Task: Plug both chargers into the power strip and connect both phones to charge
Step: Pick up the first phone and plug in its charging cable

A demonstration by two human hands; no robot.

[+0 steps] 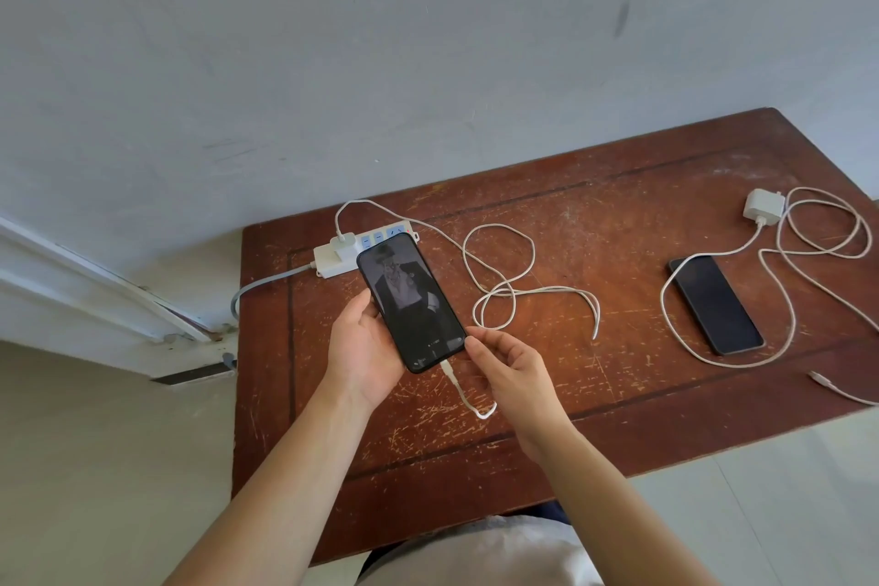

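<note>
My left hand [361,347] holds a black phone [411,302] above the table, its screen lit. A white cable plug [448,371] is in the phone's bottom port. Its cable loops under my right hand [509,366], whose fingers are apart, with fingertips at the phone's lower right corner. That cable [499,281] runs back to a white charger [343,245] plugged into the white power strip [328,264]. A second charger [763,204] lies unplugged at the far right, and its cable [789,314] curls around a second black phone [716,304] with a dark screen.
The worn brown wooden table [594,395] stands against a grey wall. The second cable's free plug [818,377] lies near the table's right front edge. The strip's grey cord [266,283] drops off the table's left edge towards a white door frame.
</note>
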